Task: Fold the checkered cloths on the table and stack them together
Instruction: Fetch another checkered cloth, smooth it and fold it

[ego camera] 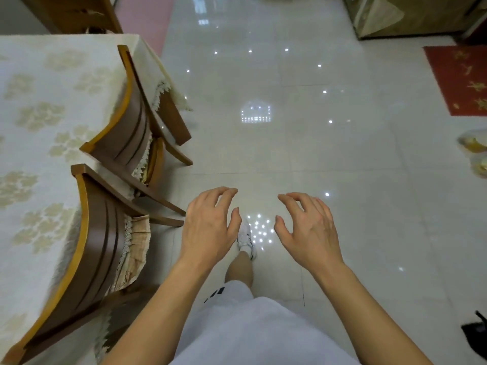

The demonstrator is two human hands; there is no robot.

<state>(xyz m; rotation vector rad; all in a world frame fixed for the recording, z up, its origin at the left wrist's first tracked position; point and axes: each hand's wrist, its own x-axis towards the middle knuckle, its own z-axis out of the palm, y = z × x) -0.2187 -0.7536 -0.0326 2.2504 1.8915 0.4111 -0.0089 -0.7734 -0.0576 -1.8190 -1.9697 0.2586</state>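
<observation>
— Two hands, yours, are out in front of you over the floor (342,154). Your left hand (210,227) and right hand (308,230) are apart, palms down, fingers loosely bent, holding nothing.

— Where are the cloths?

— You can't see any. Your table (39,106) on the left shows only its flowered cover, with two chairs (126,127) pushed against it.
</observation>
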